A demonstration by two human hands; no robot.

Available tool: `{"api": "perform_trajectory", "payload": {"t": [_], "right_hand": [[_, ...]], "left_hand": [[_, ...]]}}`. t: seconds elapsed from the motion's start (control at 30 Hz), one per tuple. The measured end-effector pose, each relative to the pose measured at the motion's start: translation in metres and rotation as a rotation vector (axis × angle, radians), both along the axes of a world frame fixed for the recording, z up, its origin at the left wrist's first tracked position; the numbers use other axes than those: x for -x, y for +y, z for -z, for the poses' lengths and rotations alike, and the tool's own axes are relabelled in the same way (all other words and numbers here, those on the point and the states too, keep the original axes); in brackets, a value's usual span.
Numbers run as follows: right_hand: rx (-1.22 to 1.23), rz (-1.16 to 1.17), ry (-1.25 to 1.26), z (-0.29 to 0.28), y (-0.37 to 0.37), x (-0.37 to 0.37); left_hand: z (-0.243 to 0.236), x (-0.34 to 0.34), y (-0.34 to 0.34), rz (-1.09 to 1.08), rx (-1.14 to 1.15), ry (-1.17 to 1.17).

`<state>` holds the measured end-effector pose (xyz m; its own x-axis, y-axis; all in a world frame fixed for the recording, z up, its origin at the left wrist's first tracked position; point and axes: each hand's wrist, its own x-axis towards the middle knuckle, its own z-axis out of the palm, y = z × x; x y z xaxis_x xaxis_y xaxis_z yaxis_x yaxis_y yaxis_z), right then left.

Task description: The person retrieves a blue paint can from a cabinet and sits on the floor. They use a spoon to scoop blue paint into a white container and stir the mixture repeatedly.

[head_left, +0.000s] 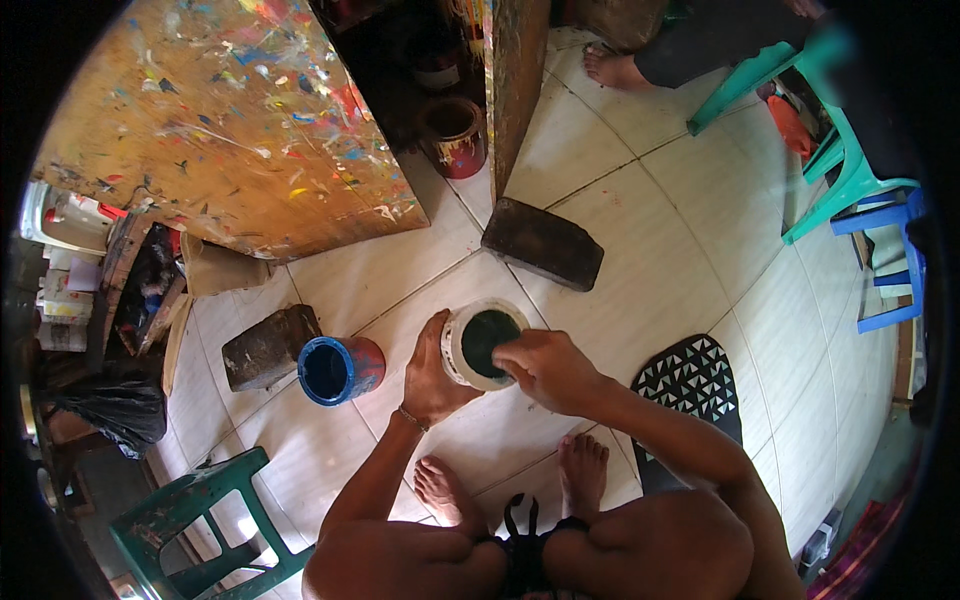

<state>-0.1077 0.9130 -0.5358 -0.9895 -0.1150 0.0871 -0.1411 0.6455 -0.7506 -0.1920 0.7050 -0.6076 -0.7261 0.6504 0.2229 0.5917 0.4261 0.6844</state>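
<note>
My left hand (430,378) is wrapped round the side of a round white plastic tub (451,342), which tilts a little. Dark green paint (484,330) fills the part of its inside that shows. Over the tub's right rim, my right hand (552,372) has its fingers closed and their tips above the paint; whatever they pinch is hidden from view. Left of the tub, a paint can (367,370) with a blue-smeared rim and red side stands on the tiles. Beside that can lies a dark, worn block (262,350).
A paint-spattered wooden board (230,130) rises at the far left. Another dark block (545,245) lies near a red paint can (462,160). Around me are a green stool (190,530), a patterned black panel (690,385), a green chair (845,200) and another person's foot (608,70).
</note>
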Motion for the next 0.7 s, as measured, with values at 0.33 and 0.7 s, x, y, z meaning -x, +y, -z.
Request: {"api": "perform_trajectory", "payload": {"t": [0.33, 0.7], "right_hand": [[0.184, 0.140, 0.064, -0.0035, 0.0058, 0.0051], [0.131, 0.123, 0.107, -0.0037, 0.0068, 0.0036]], "left_hand": [[-0.0059, -0.0032, 0.0001, -0.018, 0.042, -0.063], [-0.0086, -0.0030, 0.0027, -0.001, 0.018, -0.107]]}}
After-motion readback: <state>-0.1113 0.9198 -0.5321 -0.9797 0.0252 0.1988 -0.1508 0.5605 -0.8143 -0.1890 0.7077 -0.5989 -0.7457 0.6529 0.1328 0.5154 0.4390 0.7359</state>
